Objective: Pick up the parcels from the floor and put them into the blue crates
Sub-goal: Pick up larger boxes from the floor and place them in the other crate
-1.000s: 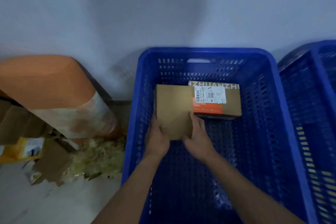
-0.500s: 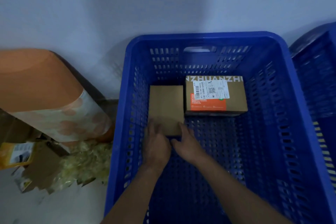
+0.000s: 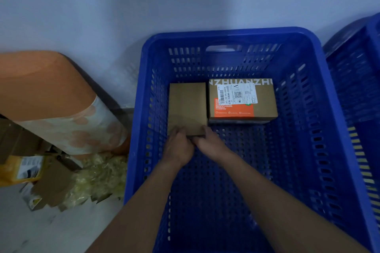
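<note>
Several loose things lie on the floor well to the left of the fingers. A flat yellow parcel with a white label sits beside brown cardboard scraps and a heap of crumpled pale yellow plastic wrap. All of them are below a large rounded orange-and-white roll that leans by the wall.

Next comes the blue perforated plastic crate, with both forearms reaching into it. A plain brown cardboard box lies flat on the crate floor, just beyond the fingertips and close to the left wall. The left hand has its fingers curled over the top of the box's near edge. The right hand touches it from the right and wraps its fingers round the near right corner. How firmly either hand grips cannot be told.

Just to the right of the fingers and further back is a brown cardboard box with a white shipping label and an orange band. It sits side by side with the plain one, and they look to be touching or nearly so. A second blue crate shows at the far right, well apart from both hands.

The step in hand looks like the end of a placement, with the plain box down inside the crate and only the release left. The next move probably calls for uncurling both sets of fingers without dragging the box back. After that the arms lift clear of the rim and turn left toward the yellow parcel.
</note>
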`<state>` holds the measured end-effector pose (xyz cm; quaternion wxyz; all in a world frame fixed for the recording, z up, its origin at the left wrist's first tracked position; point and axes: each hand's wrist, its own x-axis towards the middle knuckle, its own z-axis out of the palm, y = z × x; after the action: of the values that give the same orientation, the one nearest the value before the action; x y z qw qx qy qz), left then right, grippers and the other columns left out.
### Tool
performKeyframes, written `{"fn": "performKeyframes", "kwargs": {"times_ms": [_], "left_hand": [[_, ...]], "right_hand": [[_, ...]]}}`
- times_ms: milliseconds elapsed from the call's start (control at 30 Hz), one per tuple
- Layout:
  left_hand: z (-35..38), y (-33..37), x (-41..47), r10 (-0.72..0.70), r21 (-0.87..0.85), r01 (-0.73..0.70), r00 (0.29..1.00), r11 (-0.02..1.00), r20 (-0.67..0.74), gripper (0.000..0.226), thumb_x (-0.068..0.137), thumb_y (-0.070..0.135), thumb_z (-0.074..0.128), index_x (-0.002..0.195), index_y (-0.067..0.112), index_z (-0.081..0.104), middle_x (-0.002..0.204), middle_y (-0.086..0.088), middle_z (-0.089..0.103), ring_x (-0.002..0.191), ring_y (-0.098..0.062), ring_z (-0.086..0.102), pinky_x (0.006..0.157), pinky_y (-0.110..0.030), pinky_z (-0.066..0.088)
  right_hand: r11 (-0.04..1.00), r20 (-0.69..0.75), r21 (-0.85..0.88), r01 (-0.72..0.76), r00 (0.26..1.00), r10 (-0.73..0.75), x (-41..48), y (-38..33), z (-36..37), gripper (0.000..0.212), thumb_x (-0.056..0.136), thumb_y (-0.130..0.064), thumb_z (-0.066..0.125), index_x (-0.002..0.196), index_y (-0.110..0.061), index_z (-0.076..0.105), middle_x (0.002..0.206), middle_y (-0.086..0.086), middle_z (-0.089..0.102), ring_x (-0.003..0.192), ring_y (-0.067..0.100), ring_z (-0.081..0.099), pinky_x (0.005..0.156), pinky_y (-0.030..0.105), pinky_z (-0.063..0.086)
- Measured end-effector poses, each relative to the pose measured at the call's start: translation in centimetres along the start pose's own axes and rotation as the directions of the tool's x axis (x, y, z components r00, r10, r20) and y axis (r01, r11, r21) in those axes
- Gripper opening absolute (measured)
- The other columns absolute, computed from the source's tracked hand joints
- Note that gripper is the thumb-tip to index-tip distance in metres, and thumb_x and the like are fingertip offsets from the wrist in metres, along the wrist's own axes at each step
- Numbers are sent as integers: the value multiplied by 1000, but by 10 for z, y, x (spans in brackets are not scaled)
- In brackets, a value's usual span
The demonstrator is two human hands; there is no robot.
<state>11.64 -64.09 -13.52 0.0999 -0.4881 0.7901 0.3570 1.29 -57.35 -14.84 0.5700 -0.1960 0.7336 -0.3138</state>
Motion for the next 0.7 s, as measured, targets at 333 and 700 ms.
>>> {"fn": "performKeyframes", "kwargs": {"times_ms": [333, 700], "left_hand": [[-30, 43, -102, -145, -62, 157, 976, 986, 161, 49, 105, 21, 38, 154, 13, 33, 139, -13, 55, 118, -29, 58, 94, -37, 52], [-60, 163, -270, -207, -128, 217, 974, 968, 89, 37, 101, 27, 47, 135, 15, 55, 135, -12, 59, 122, -29, 56, 103, -31, 44]], "right_hand": [[979, 60, -107, -172, 982, 179, -134, 2, -42, 33, 85, -46, 53, 108, -24, 46, 115, 8, 57, 102, 14, 56, 82, 28, 50], [957, 21, -278, -78, 996, 87, -320, -25, -142, 26, 93, -33, 49, 76, -13, 47, 77, 6, 54, 70, 20, 52, 66, 31, 37]]}}
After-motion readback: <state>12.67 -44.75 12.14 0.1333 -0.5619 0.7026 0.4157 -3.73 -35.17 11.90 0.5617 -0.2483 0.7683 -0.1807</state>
